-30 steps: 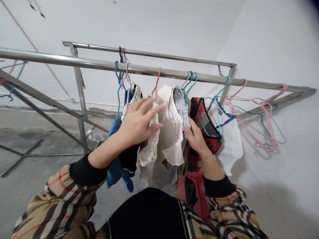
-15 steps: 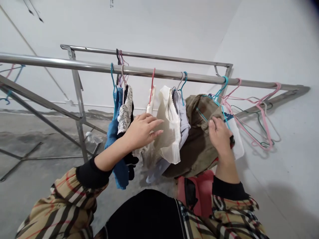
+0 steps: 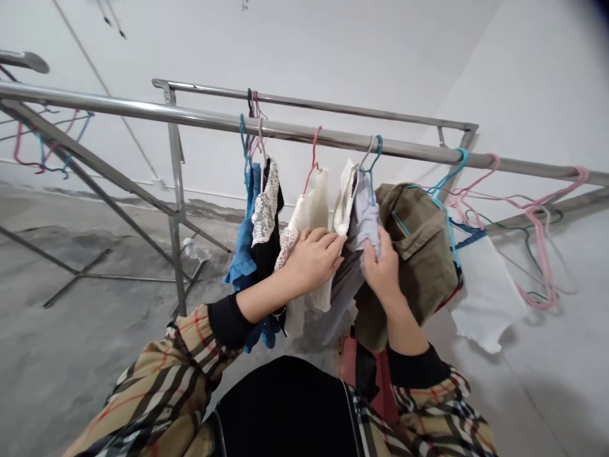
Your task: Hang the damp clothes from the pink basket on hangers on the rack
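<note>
My left hand [image 3: 314, 261] is closed on the edge of a white garment [image 3: 343, 206], with its fingers bent. Lace trim on a cream garment [image 3: 311, 206] lies just behind that wrist; it hangs from a red hanger [image 3: 314, 158]. With thumb and fingers, my right hand [image 3: 384, 266] pinches the front of a pale lavender garment [image 3: 365, 206] on a blue hanger [image 3: 377, 155]. Right beside this hand hangs an olive-brown garment [image 3: 416, 244] on a turquoise hanger [image 3: 450, 181]. The fabric inside both grips is partly hidden.
A metal rail [image 3: 304, 131] carries the hangers. Blue clothing [image 3: 245, 260] and a black garment with white lace [image 3: 266, 219] hang left. Rightward are a white top with blue trim [image 3: 490, 279] and pink hangers [image 3: 542, 254]. Something red [image 3: 349, 365] sits below. A rack post [image 3: 175, 209] stands left.
My right hand has left the olive-brown garment and moved left to the lavender one. My left hand has gone from spread fingers to closed on the white garment. The view has shifted left.
</note>
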`<state>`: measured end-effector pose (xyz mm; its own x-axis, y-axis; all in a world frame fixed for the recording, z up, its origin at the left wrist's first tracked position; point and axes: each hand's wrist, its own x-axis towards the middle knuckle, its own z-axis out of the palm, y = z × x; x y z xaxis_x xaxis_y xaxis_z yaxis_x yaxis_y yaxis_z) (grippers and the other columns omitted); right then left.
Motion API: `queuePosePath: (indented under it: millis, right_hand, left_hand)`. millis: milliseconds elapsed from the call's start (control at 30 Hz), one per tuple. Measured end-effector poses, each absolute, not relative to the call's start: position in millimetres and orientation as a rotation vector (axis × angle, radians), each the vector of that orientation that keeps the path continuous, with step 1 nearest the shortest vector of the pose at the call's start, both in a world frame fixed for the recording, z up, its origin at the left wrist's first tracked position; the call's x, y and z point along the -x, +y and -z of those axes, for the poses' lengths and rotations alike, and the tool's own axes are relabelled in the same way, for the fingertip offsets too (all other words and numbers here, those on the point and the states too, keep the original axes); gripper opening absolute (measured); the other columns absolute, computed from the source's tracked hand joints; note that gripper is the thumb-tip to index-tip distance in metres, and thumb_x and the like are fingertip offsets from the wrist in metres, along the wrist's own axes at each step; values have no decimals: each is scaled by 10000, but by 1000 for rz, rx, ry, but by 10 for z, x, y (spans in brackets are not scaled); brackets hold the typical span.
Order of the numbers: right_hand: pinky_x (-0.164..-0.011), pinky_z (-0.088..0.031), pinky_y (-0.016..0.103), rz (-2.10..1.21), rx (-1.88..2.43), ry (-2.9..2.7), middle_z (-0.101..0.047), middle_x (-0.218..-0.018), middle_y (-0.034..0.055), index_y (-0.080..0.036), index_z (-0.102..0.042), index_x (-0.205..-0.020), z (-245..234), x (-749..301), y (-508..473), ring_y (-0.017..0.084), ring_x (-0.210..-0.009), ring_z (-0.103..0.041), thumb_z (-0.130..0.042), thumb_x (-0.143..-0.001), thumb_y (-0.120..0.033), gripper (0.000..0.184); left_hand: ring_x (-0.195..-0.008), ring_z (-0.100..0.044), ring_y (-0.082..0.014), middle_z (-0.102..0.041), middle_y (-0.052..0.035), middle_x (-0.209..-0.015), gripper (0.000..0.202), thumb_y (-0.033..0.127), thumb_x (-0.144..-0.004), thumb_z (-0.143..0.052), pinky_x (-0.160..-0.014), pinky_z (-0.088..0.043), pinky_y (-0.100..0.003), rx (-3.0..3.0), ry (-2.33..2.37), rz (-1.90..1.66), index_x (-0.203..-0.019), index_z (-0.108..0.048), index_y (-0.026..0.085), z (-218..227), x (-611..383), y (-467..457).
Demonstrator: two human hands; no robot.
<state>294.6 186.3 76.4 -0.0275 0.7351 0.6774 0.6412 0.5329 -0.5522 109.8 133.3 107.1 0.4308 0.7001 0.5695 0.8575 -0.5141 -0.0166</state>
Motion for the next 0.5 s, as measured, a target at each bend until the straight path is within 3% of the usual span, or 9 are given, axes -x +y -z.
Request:
queuePosePath:
  millis: [133,233,333,500]
  right_hand:
    - [-941,-477,451,79,1239,-1544,-665,-1107,190,-100,-581,-1206,-786,-3312,1968,290,-1027,-635,-442,-864,-371,458]
    - [-963,-456,479,183,1280,-1446,-647,-1137,211,-79,-597,-1198,-786,-3599,2005,316,-1076,-609,-449,-835,-319,460]
    - [-994,-438,495,247,1302,-1402,-632,-1180,219,-75,-599,-1217,-756,-3759,2027,330,-1130,-585,-449,-819,-286,474]
    - [-987,-449,514,166,1348,-1421,-600,-1231,230,-60,-541,-1300,-689,-3611,1990,331,-1151,-575,-455,-837,-290,525]
  left_hand:
    - [-1058,-607,-241,-693,-104,-1130,306,216,-926,-491,-873,-494,-392,2372,-1221,928,-1204,-595,142,-1132,-1004,1209]
    - [-985,-640,-166,-709,-57,-1063,263,190,-901,-546,-871,-523,-309,2271,-979,1321,-1156,-610,183,-1272,-854,979]
    - [-964,-647,-145,-707,-30,-1033,293,142,-852,-613,-884,-524,-299,1948,-989,1646,-1133,-618,224,-1351,-573,804]
    - [-1119,-604,-198,-614,-90,-1279,449,294,-856,-650,-935,-503,-343,1610,-1522,2021,-1291,-551,241,-1075,53,889]
